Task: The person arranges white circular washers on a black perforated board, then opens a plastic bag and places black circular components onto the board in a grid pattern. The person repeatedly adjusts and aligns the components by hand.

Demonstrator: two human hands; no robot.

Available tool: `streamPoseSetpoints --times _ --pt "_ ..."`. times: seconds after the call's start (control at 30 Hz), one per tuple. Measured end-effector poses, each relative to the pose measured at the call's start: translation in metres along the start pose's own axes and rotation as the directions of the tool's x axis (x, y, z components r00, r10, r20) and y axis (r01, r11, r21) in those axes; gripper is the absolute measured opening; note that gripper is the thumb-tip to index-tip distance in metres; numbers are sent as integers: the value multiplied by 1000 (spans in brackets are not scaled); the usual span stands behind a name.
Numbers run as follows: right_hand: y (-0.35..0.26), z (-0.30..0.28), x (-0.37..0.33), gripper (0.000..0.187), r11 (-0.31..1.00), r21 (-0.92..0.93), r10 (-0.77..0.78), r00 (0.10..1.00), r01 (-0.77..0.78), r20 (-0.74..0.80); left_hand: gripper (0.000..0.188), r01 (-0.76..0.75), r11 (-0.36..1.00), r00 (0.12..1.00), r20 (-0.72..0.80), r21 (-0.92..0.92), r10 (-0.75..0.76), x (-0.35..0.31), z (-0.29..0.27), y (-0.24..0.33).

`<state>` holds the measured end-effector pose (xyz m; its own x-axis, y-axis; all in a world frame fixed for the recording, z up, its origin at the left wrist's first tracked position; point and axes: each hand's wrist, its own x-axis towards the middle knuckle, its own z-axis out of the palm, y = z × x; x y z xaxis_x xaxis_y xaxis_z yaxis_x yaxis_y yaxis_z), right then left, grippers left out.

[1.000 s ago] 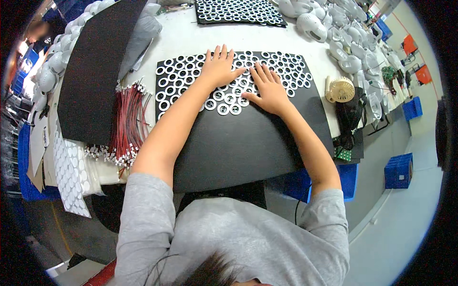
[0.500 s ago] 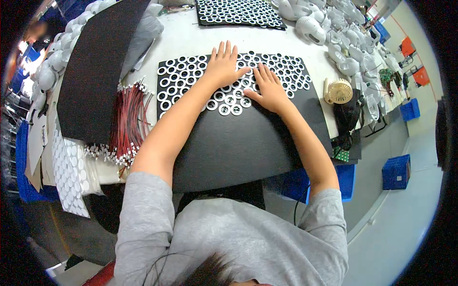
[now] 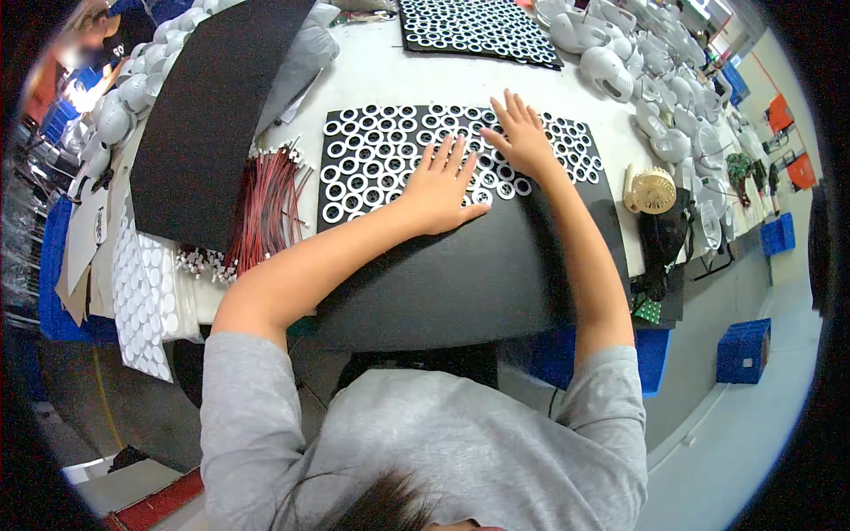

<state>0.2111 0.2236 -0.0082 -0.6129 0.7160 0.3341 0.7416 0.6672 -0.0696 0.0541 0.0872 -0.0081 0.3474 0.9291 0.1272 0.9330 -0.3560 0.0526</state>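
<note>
Many white rings with dark centres lie in a single layer over the far half of a black board in front of me. My left hand rests flat on the near edge of these rings, fingers spread and pointing away. Farther off and to the right, my right hand lies over the rings near the board's far edge, its fingers stretched and apart. Neither hand grips anything. The rings directly beneath both palms are hidden.
Another ring-covered black board lies at the back. On the left are a large black sheet, red and black wires with white connectors and sheets of white discs. White plastic housings and a small yellow fan are to the right.
My left hand has come nearer to me and right, onto the near rings. My right hand has moved away toward the far edge. The whole view has shifted slightly.
</note>
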Motion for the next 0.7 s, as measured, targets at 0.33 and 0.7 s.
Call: streamPoseSetpoints --times 0.33,0.7 --pt "-25 -2 -3 66 992 -101 83 987 -70 134 82 9 1000 997 -78 -13 -10 4 8 -7" --pt "-49 3 9 62 999 -30 -23 998 22 -51 73 386 916 882 -246 -111 -401 6 -19 -97"
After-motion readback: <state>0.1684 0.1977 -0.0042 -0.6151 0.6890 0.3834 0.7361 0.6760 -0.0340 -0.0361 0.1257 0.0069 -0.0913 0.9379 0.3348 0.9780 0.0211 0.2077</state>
